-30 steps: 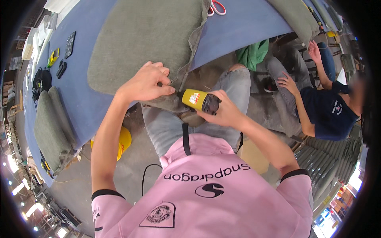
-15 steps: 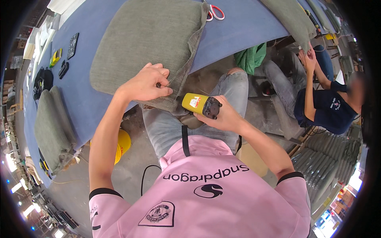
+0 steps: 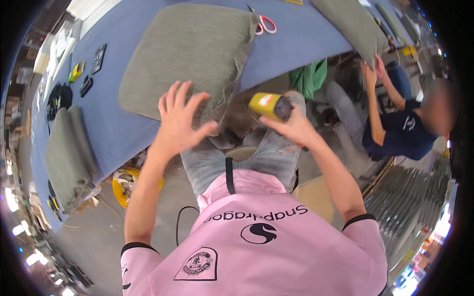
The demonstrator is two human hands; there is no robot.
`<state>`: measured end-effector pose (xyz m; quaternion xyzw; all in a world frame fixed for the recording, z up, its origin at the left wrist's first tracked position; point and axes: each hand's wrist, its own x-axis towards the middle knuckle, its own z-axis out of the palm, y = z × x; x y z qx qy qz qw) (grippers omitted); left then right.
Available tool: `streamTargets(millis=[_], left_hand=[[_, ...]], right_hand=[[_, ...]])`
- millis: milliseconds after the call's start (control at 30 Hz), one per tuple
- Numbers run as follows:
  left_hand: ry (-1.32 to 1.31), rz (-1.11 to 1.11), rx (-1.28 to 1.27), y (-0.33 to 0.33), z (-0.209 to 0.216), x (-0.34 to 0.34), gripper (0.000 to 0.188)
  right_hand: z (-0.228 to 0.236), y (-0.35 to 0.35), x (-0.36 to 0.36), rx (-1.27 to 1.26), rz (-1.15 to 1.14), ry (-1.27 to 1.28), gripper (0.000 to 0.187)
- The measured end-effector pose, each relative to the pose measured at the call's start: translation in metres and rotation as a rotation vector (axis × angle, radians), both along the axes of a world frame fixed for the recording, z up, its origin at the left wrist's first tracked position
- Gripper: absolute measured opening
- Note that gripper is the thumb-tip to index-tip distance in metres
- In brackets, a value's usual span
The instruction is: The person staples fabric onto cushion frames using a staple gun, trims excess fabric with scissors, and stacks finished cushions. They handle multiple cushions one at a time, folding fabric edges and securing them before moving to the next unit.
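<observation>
A large grey-green fabric-covered cushion (image 3: 182, 54) lies on the blue table, its right and near edges loose and frayed. Over its near edge hovers my left hand (image 3: 177, 123), fingers spread, holding nothing. In my right hand (image 3: 296, 128), to the right of the cushion's near corner, is a yellow and black tool that looks like a staple gun (image 3: 265, 103). It is tilted, apart from the cushion, and slightly blurred; its front end is hard to see. Red-and-white-handled scissors (image 3: 267, 24) rest beside the cushion's far right corner.
On the blue table (image 3: 121, 128) lie grey-green covered pieces (image 3: 69, 158) at left, a black remote-like object (image 3: 99, 58) and a yellow item (image 3: 76, 72). A yellow ring-shaped thing (image 3: 121, 190) is below. A co-worker (image 3: 402, 128) at right handles another cushion (image 3: 353, 29); green cloth (image 3: 309, 78) hangs between us.
My left hand has let go of the cushion's near edge and opened above it. My right hand has moved the staple gun right and away from the cushion corner.
</observation>
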<state>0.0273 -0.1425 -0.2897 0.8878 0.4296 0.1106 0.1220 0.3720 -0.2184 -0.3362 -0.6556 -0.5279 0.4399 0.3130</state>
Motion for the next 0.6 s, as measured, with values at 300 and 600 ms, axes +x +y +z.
streamTargets(millis=[300, 600], left_hand=[[-0.153, 0.301, 0.234, -0.045, -0.062, 0.051, 0.090], [-0.046, 0.030, 0.449, -0.024, -0.069, 0.003, 0.089]], right_hand=[[0.025, 0.186, 0.163, 0.318, -0.160, -0.843, 0.069], [-0.031, 0.119, 0.079, 0.632, -0.105, -0.539, 0.048]])
